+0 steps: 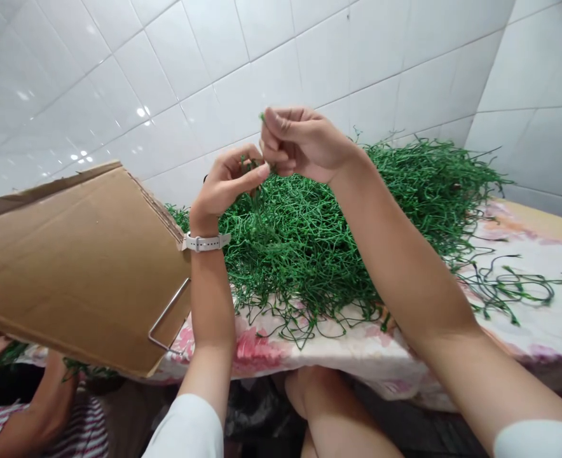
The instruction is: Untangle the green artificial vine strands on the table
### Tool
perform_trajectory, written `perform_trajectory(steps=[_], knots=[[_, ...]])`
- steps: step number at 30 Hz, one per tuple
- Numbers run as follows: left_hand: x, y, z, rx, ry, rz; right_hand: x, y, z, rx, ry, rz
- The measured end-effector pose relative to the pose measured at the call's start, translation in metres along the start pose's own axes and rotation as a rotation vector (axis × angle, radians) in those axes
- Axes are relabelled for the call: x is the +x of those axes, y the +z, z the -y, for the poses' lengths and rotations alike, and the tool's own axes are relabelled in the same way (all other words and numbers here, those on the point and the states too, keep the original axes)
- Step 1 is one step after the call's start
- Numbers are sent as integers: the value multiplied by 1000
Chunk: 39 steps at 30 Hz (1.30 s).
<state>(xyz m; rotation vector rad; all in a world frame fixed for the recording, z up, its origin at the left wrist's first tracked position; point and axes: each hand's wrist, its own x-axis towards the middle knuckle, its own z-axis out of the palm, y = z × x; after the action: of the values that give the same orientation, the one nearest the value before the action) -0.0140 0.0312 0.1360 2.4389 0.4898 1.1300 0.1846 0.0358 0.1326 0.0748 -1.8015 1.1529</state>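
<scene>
Both hands are raised close together over a big tangled heap of thin green stems [304, 235] with small knobbed tips. My left hand [233, 178], a light watch strap on its wrist, is closed around several of these stems, which hang down toward the heap. Up and to the right of it, my right hand [300, 143] is closed in a pinch, with a small green stem tip [262, 117] showing past thumb and forefinger. Its other fingers curl beside the left fingertips; whether the hands touch is hard to tell.
A large cardboard sheet [71, 267] stands at my left, a bent metal wire [154, 334] at its edge. Beyond it, another person's arm [54, 394] shows. Loose stems [514, 286] lie on the floral tablecloth [548, 331] at right. A tiled wall [357, 51] rises behind.
</scene>
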Motion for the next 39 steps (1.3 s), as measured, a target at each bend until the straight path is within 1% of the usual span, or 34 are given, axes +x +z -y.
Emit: perform_trajectory(steps=[1, 3, 6, 8, 10, 11, 13, 15, 17, 19, 21, 24, 26, 29, 31, 33, 35, 37, 39], knots=[[-1, 2, -1, -25, -5, 44, -2, 2, 0, 20, 14, 62], [-1, 8, -3, -77, 24, 85, -5, 6, 1, 73, 36, 153], [3, 19, -1, -147, 100, 90, -9, 12, 2, 181, -2, 235], [6, 24, 3, -197, 136, 95, -9, 16, 3, 235, -34, 330], [9, 26, 14, -208, 114, 58, -10, 21, 4, 278, -74, 427], [10, 25, 21, -192, 73, 14, -10, 23, 5, 284, -84, 448], [13, 19, 40, -141, -43, -90, -9, 29, 6, 287, -98, 436], [17, 12, 61, -103, -133, -174, -8, 33, 3, 321, -140, 397], [22, 8, 79, -89, -171, -257, -6, 36, -4, 379, -197, 342], [26, 8, 87, -103, -205, -339, -3, 39, -11, 428, -232, 265], [26, 13, 83, -150, -233, -397, -1, 41, -16, 422, -213, 192], [18, 22, 61, -240, -237, -431, 0, 44, -16, 364, -206, 75], [11, 25, 43, -274, -172, -367, -1, 44, -8, 282, -151, -17], [3, 21, 22, -270, -50, -204, -6, 36, 9, 154, -90, -150], [3, 15, 16, -215, -55, -122, -9, 28, 23, 96, -102, -237], [4, 9, 16, -143, -97, -85, -13, 18, 36, 47, -92, -341], [6, 5, 18, -101, -114, -76, -16, 9, 47, 5, -60, -441], [5, 2, 21, -105, -99, -88, -18, 0, 54, -2, -86, -525], [4, 0, 23, -112, -75, -103, -19, -10, 55, -17, -121, -589]])
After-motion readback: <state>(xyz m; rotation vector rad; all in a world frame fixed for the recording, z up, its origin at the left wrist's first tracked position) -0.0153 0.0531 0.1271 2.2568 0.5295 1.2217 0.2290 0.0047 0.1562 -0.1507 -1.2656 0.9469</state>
